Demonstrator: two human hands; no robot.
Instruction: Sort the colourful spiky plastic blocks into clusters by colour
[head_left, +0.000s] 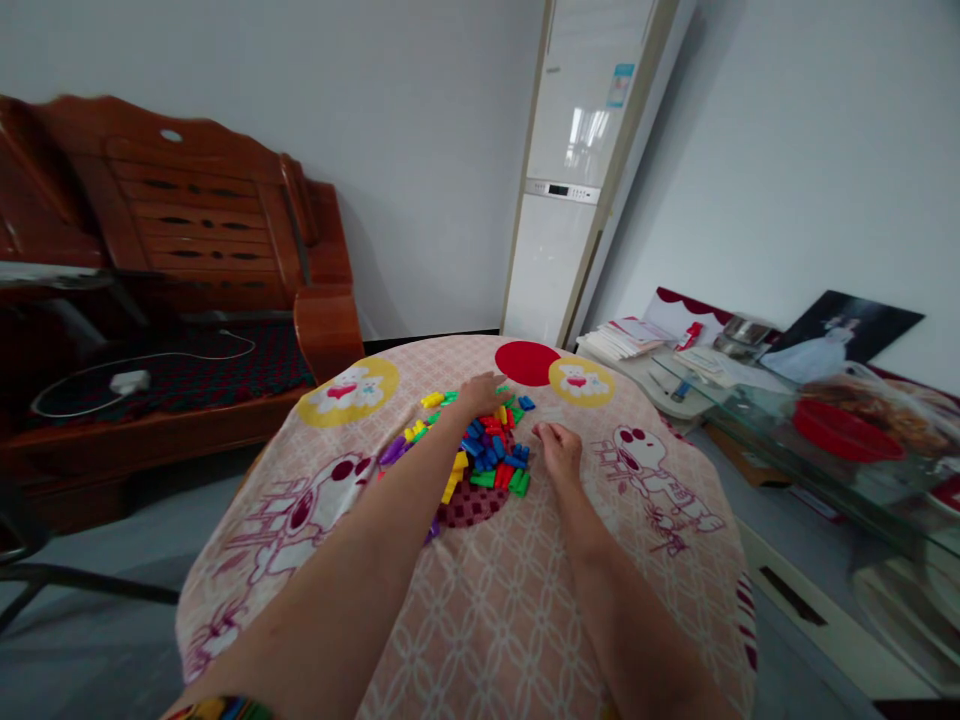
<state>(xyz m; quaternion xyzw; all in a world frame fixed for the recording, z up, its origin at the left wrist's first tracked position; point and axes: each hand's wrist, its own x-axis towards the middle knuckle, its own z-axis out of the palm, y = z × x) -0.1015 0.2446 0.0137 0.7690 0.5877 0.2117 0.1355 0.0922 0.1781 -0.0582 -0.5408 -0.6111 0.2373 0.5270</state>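
Observation:
A loose pile of small plastic building blocks (486, 455) in blue, red, green, yellow and purple lies mid-table. My left hand (480, 392) reaches over the far side of the pile, fingers stretched out and low above the green pieces. Whether its fingertips touch a block is hard to see. To the right of the pile, my right hand (561, 447) rests near the cloth with its fingers curled together. Anything in that curl is hidden. Yellow blocks (454, 477) and purple blocks (391, 452) sit beside my left forearm, which covers part of the pile.
A patterned cloth (480, 610) covers the round table. On the left stands a wooden bench (202, 220) with a white charger (130, 381) and cable. A glass-topped stand at right carries papers (622, 338) and a red bowl (847, 430). Behind is a tall white air conditioner (555, 250).

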